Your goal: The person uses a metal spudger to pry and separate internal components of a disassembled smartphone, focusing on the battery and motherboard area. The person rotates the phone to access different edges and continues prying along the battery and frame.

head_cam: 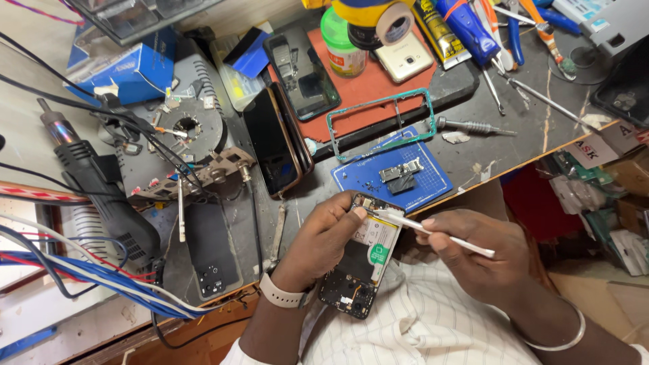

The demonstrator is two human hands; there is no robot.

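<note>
Opened phone (359,260), back cover off and its battery and boards exposed, sits low at centre over the person's lap, clear of the cluttered bench. Left hand (318,240) wraps its nine o'clock edge, fingers closed around it, thumb near the top to steady it. Right hand (483,260), at three o'clock, pinches a thin white pry tool (433,234), tip at the upper edge. At twelve o'clock lie a blue mat (395,177) with loose parts and a teal frame (382,122).
</note>
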